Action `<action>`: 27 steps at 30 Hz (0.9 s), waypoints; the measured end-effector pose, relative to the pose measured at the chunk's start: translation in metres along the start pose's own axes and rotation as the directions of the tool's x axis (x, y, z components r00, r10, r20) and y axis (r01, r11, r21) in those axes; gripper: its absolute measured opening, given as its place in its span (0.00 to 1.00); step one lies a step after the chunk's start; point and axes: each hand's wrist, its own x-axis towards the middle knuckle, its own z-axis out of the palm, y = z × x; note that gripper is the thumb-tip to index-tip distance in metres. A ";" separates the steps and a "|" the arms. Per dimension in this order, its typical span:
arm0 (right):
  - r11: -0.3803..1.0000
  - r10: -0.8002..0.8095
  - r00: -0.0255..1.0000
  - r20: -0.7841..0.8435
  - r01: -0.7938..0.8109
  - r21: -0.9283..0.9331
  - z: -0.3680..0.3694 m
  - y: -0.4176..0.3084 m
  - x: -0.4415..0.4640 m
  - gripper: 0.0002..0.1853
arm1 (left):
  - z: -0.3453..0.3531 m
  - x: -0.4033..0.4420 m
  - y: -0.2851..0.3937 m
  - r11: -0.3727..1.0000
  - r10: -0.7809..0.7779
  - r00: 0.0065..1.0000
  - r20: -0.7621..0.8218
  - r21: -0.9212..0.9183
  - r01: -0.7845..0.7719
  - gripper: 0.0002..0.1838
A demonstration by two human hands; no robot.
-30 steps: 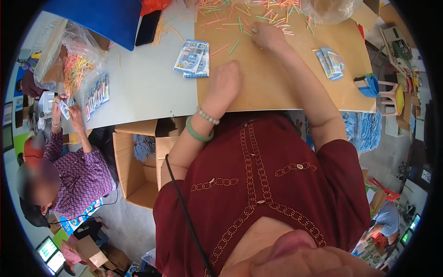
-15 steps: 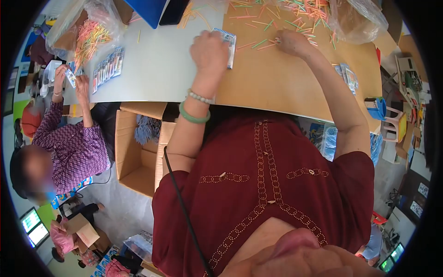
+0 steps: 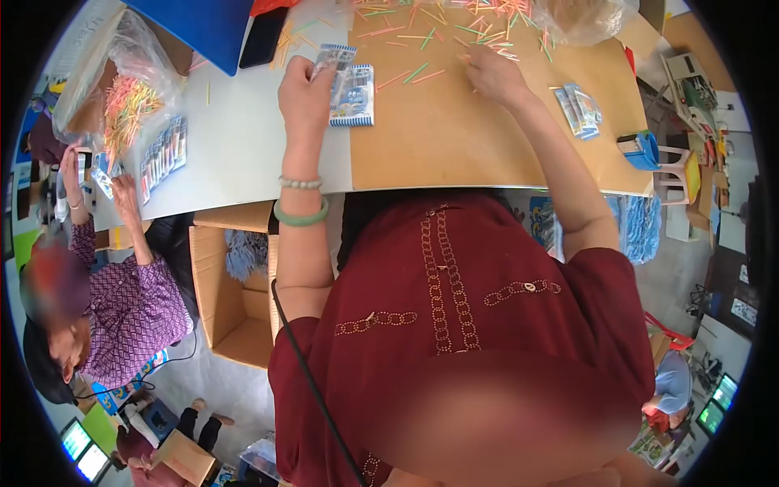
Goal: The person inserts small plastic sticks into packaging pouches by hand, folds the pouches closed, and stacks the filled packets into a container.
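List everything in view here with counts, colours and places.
Table: one, white and brown, centre
Sticks: many, pink, green, orange, mostly far side
Packets: many, blue-white, centre stack, right group, left row
Bags: two, clear, left and far edges
Phone: one, black, far left
Panel: one, blue, beside phone
Bucket: one, blue, right edge
Stool: one, white-yellow, right
Box: one, brown, below left
Co-worker: one, purple shirt, left
Screens: several, lit, background
Bracelets: two, pale and green, left wrist
Left hand: one, pinching packet
Right hand: one, by sticks
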 end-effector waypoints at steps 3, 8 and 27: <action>0.909 0.304 0.946 0.117 -0.324 0.263 -0.018 -0.005 -0.019 0.09 | -0.001 -0.012 0.027 0.743 -0.143 0.962 0.235 -0.617 0.261 0.06; 0.063 0.333 0.942 0.051 -0.076 0.995 0.021 0.002 -0.059 0.09 | 0.030 -0.038 0.047 0.325 -0.021 0.862 0.506 -0.812 0.485 0.08; 0.615 0.279 0.954 -0.107 -0.092 0.783 0.010 -0.026 -0.083 0.04 | 0.065 -0.062 0.066 0.548 -0.084 0.838 0.540 -0.677 0.491 0.12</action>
